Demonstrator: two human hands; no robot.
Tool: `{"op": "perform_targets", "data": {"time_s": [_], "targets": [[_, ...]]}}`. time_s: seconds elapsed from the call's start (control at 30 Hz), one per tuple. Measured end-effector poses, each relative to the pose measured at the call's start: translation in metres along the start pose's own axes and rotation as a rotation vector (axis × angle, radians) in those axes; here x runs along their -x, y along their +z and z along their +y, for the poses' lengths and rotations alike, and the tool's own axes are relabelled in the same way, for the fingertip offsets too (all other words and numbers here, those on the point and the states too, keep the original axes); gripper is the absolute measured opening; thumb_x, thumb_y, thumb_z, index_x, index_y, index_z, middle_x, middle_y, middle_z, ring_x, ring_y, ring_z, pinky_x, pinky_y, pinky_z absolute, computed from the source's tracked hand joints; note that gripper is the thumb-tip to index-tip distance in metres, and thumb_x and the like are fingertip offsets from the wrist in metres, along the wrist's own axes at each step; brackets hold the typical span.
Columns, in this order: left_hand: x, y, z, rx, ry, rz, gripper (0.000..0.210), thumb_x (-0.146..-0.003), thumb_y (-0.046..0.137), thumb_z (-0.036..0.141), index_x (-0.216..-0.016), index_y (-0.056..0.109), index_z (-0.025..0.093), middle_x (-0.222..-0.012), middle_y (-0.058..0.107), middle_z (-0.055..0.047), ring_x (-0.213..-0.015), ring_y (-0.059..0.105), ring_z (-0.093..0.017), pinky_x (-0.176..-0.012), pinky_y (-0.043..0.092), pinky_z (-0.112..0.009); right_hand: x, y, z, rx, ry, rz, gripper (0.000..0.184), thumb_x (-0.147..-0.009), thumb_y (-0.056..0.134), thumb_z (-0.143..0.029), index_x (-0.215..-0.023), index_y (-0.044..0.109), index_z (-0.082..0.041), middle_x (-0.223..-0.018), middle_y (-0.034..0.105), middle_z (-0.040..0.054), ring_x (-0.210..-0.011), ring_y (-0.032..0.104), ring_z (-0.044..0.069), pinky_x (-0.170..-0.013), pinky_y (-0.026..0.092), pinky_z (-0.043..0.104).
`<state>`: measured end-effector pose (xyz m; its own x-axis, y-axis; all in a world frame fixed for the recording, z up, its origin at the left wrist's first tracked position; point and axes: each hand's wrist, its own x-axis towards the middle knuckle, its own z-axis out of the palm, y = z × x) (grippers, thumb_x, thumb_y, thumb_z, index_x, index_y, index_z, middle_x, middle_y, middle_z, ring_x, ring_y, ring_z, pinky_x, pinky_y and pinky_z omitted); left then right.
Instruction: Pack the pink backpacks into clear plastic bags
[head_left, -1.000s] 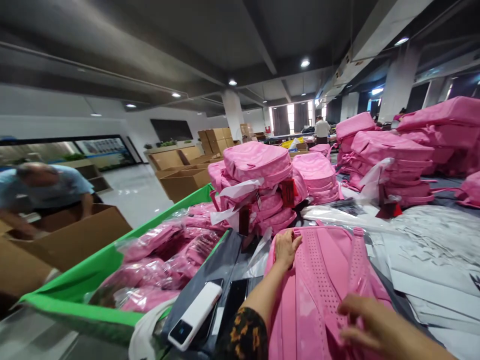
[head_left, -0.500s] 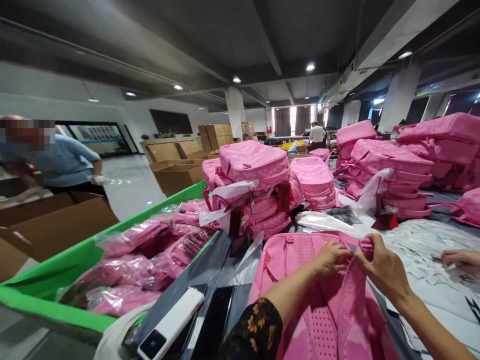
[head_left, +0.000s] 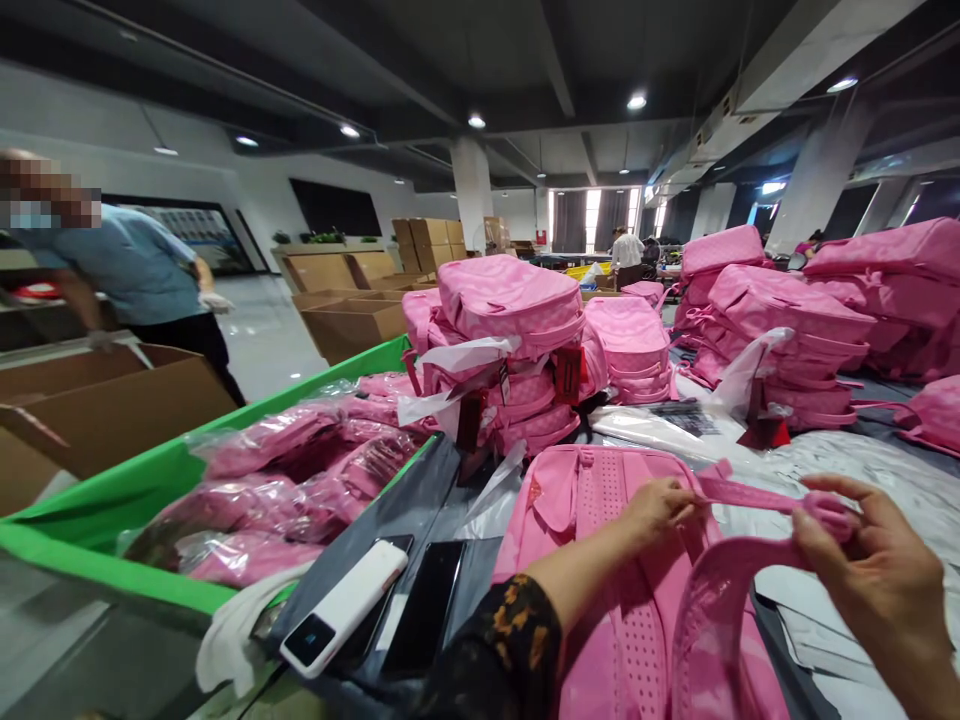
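Note:
A pink backpack (head_left: 600,560) lies in front of me, its shoulder straps facing up. My left hand (head_left: 664,508) is closed in a pinch on the thin strap webbing (head_left: 739,490) at the bag's upper right edge. Off to the right, my right hand (head_left: 874,555) grips the pink adjuster buckle (head_left: 827,514), where the webbing meets the padded shoulder strap (head_left: 720,590). That padded strap is lifted in a curve off the bag, and the webbing stretches nearly straight between my hands.
Stacked pink backpacks (head_left: 510,300) stand behind the bag. A green-rimmed bin (head_left: 120,480) at left holds plastic-wrapped pink bags. A white power bank (head_left: 345,610) and a black phone (head_left: 426,605) lie beside my left arm. A co-worker (head_left: 142,270) leans over a cardboard box (head_left: 127,410).
My right hand has moved right and toward me with the buckle, drawing the strap off the bag. My left hand stays near the bag's edge. Another hand at far right has left view.

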<state>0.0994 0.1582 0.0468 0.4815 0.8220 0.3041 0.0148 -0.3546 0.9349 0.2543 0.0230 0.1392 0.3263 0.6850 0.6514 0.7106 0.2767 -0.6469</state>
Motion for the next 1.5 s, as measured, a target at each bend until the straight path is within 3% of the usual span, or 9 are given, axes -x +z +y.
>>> {"op": "perform_targets", "data": {"time_s": [0.23, 0.43, 0.63, 0.8, 0.97, 1.1, 1.23, 1.37, 1.5], "targets": [[0.011, -0.003, 0.032, -0.447, 0.563, 0.074, 0.035, -0.097, 0.061, 0.035, -0.127, 0.065, 0.018, -0.117, 0.071, -0.012, -0.109, 0.064, -0.027, -0.099, 0.052, -0.042, -0.055, 0.007, -0.038, -0.089, -0.202, -0.422, 0.043, -0.081, 0.058, -0.063, -0.066, 0.054, -0.022, -0.058, 0.053, 0.0001, -0.053, 0.047, 0.015, -0.048, 0.038, 0.027], [0.007, -0.021, 0.055, -0.401, 0.346, 0.118, 0.026, -0.096, 0.052, 0.024, -0.112, 0.07, 0.017, -0.096, 0.072, -0.007, -0.09, 0.063, -0.023, -0.091, 0.05, -0.038, -0.098, 0.039, -0.049, -0.208, -0.17, -0.451, 0.062, -0.074, 0.065, -0.082, -0.074, 0.056, -0.02, -0.055, 0.048, -0.0032, -0.049, 0.042, 0.013, -0.048, 0.03, 0.026], [0.081, -0.024, 0.07, -0.174, -0.128, -0.141, 0.023, -0.088, 0.055, 0.03, -0.091, 0.073, 0.016, -0.068, 0.059, 0.001, -0.069, 0.053, -0.016, -0.071, 0.047, -0.028, -0.133, 0.086, -0.005, 0.063, -0.236, -0.275, 0.067, -0.081, 0.049, -0.087, -0.073, 0.054, -0.021, -0.065, 0.054, 0.001, -0.06, 0.046, 0.015, -0.056, 0.03, 0.028], [0.159, -0.006, 0.095, 0.19, -0.403, -0.286, 0.034, -0.088, 0.056, 0.044, -0.091, 0.073, 0.015, -0.067, 0.054, 0.003, -0.059, 0.044, -0.01, -0.065, 0.043, -0.024, -0.118, 0.143, 0.021, 0.124, -0.28, -0.471, 0.054, -0.093, 0.051, -0.069, -0.073, 0.059, -0.02, -0.065, 0.055, -0.0005, -0.061, 0.051, 0.014, -0.055, 0.031, 0.025], [0.192, -0.03, 0.106, -0.126, -0.398, -0.336, 0.052, -0.092, 0.052, 0.064, -0.075, 0.067, 0.017, -0.073, 0.064, -0.001, -0.071, 0.058, -0.016, -0.074, 0.05, -0.028, -0.094, 0.195, 0.033, 0.192, -0.424, -0.666, 0.033, -0.09, 0.069, -0.054, -0.089, 0.069, -0.021, -0.096, 0.068, 0.0063, -0.09, 0.063, 0.02, -0.078, 0.046, 0.029], [0.162, -0.083, 0.087, -0.444, -0.511, -0.068, 0.065, -0.093, 0.037, 0.072, -0.075, 0.066, 0.017, -0.06, 0.064, -0.004, -0.058, 0.063, -0.02, -0.06, 0.05, -0.03, -0.082, 0.222, 0.057, 0.273, -0.453, -0.719, 0.042, -0.089, 0.07, -0.056, -0.113, 0.07, -0.021, -0.121, 0.067, 0.016, -0.117, 0.059, 0.031, -0.099, 0.044, 0.043], [0.089, -0.137, 0.046, -0.955, -0.32, 0.423, 0.067, -0.084, 0.064, 0.058, -0.131, 0.061, 0.011, -0.136, 0.065, -0.021, -0.134, 0.056, -0.037, -0.111, 0.043, -0.049, -0.07, 0.23, 0.078, 0.281, -0.454, -0.765, 0.049, -0.098, 0.054, -0.058, -0.126, 0.065, -0.019, -0.122, 0.068, 0.0172, -0.115, 0.062, 0.032, -0.101, 0.045, 0.046], [0.04, -0.147, -0.001, -0.994, -0.313, 0.31, 0.074, -0.076, 0.08, 0.044, -0.137, 0.056, 0.009, -0.15, 0.054, -0.023, -0.148, 0.041, -0.038, -0.121, 0.035, -0.049, -0.06, 0.217, 0.081, 0.226, -0.516, -0.756, 0.042, -0.101, 0.049, -0.053, -0.123, 0.067, -0.022, -0.122, 0.069, 0.0118, -0.115, 0.063, 0.028, -0.101, 0.048, 0.041], [0.052, -0.127, -0.031, -0.885, 0.005, 0.371, 0.059, -0.077, 0.08, 0.03, -0.131, 0.059, 0.018, -0.135, 0.064, -0.012, -0.134, 0.054, -0.032, -0.117, 0.04, -0.05, -0.039, 0.194, 0.082, 0.196, -0.522, -0.652, 0.043, -0.103, 0.044, -0.048, -0.131, 0.063, -0.02, -0.13, 0.065, 0.0138, -0.121, 0.059, 0.028, -0.105, 0.047, 0.045]]}}
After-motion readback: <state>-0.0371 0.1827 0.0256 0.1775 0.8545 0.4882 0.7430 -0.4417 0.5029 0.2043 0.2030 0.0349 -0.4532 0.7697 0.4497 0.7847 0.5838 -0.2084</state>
